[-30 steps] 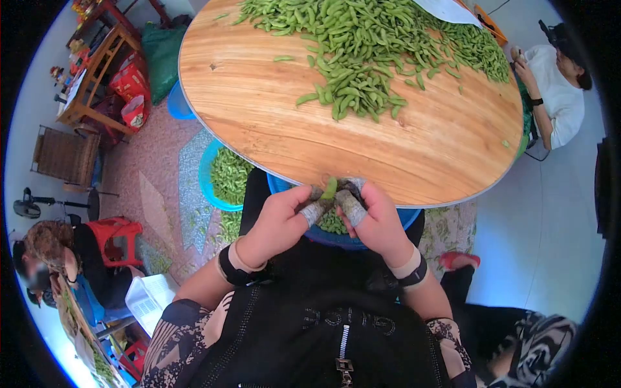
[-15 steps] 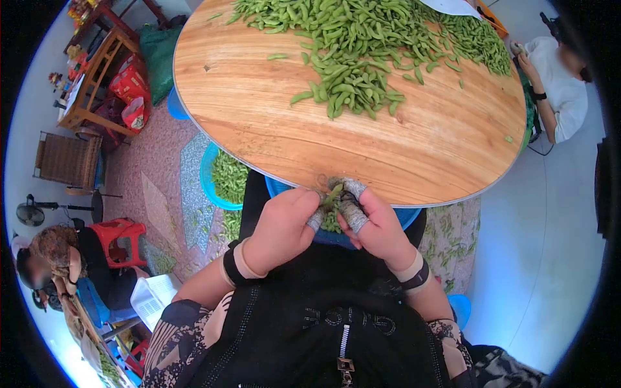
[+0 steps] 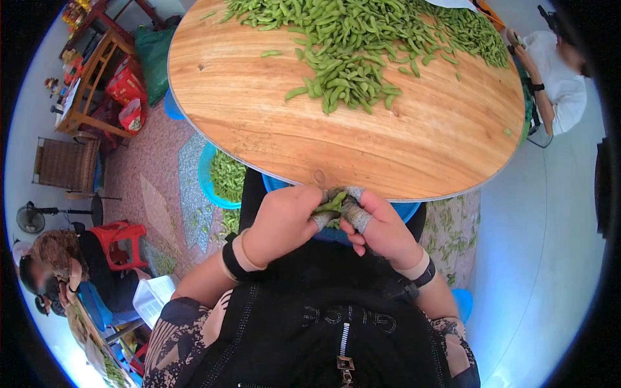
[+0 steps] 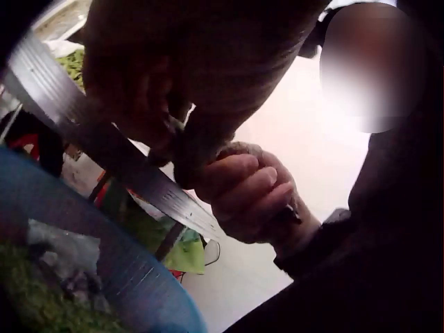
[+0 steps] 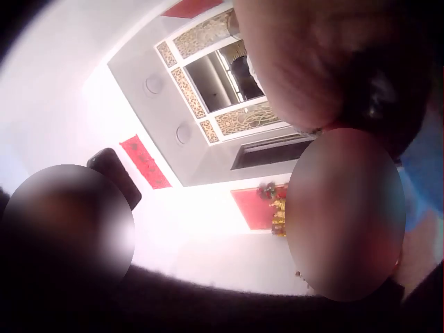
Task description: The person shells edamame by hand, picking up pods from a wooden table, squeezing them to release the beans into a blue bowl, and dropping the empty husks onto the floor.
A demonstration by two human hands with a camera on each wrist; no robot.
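In the head view, my left hand [image 3: 283,218] and right hand [image 3: 383,231] meet over the table's near edge, in front of my body. Between their fingertips is a green soybean pod [image 3: 334,204], pinched from both sides. Grey tape wraps the thumb and fingertips of both hands. Under them sits a blue basin [image 3: 406,210], mostly hidden by the hands. Green beans [image 4: 41,291] lie in it in the left wrist view, where my right hand's curled fingers [image 4: 250,184] also show. The right wrist view shows just part of my right hand [image 5: 298,62], dark and blurred.
A big heap of soybean pods [image 3: 349,45] covers the far part of the round wooden table [image 3: 259,123]. At left on the floor stands a turquoise basin [image 3: 206,174] of green pods. One person [image 3: 559,84] sits at right, another [image 3: 61,258] at lower left near a red stool [image 3: 123,242].
The pod between my hands stood upright a second ago; now green pod pieces lie slanted there. My left hand has turned its back upward and moved slightly right. The head view has shifted a little.
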